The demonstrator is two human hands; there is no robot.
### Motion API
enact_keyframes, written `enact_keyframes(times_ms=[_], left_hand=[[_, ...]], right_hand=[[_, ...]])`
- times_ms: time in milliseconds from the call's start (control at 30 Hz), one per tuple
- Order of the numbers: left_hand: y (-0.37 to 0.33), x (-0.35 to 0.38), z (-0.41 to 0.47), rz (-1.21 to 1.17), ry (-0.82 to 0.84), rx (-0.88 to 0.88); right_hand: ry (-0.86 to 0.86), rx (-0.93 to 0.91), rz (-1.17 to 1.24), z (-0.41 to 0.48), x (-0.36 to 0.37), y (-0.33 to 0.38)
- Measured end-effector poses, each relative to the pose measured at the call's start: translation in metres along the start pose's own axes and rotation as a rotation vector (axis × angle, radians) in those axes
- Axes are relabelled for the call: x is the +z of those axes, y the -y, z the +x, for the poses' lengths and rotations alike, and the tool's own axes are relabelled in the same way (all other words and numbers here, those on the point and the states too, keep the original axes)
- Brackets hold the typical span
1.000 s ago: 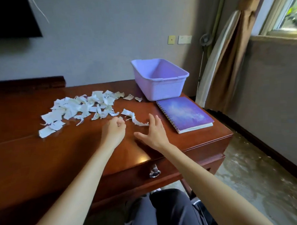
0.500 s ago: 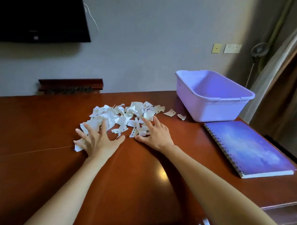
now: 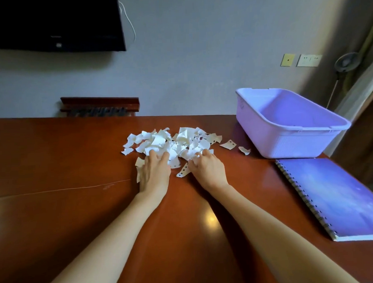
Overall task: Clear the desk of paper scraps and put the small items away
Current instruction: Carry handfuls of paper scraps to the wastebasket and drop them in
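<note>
A heap of white torn paper scraps lies in the middle of the reddish-brown desk. My left hand rests flat on the heap's near left edge, its fingers stretched over the scraps. My right hand is at the near right edge, fingers curled into the scraps. Two loose scraps lie apart to the right, toward the tub. One strip with black marks lies between my hands.
A lilac plastic tub stands at the desk's back right; it looks empty. In front of it lies a purple spiral notebook. A dark screen hangs on the wall, and a wooden rack stands behind the desk.
Both hands have pushed forward into the pile and drawn closer together. The spread scraps are bunched into a tighter heap. My right fingers have curled.
</note>
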State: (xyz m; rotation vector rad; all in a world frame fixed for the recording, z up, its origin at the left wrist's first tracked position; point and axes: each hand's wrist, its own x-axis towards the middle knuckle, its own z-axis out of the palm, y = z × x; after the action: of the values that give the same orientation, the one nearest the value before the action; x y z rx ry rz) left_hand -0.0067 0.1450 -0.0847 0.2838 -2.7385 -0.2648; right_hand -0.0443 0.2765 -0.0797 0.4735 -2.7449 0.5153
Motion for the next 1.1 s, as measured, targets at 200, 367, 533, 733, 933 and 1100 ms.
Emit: enact_keyframes(times_ms=[200,367,533,733,933,1100], left_hand=[[-0.001,-0.008,-0.008,-0.203,-0.092,-0.080],[-0.012,-0.030,-0.011,-0.544,-0.190,-0.181],[-0.044,-0.070,-0.017,-0.763,-0.239,-0.218],[-0.082,-0.092,-0.041,-0.934,-0.179,-0.218],[-0.125,-0.081,-0.081,-1.034,-0.030,-0.207],[-0.162,-0.070,-0.111,-1.099,0.062,-0.250]], right_hand=[[-0.072,0.316,0.303,-0.002,-0.009,-0.006],[-0.120,0.568,0.732,0.003,-0.030,-0.005],[-0.172,0.822,1.171,0.007,-0.065,-0.006],[-0.162,0.792,1.385,-0.033,-0.097,-0.022],[-0.200,0.797,1.373,-0.081,-0.121,-0.052],[-0.208,0.811,1.377,-0.122,-0.145,-0.088]])
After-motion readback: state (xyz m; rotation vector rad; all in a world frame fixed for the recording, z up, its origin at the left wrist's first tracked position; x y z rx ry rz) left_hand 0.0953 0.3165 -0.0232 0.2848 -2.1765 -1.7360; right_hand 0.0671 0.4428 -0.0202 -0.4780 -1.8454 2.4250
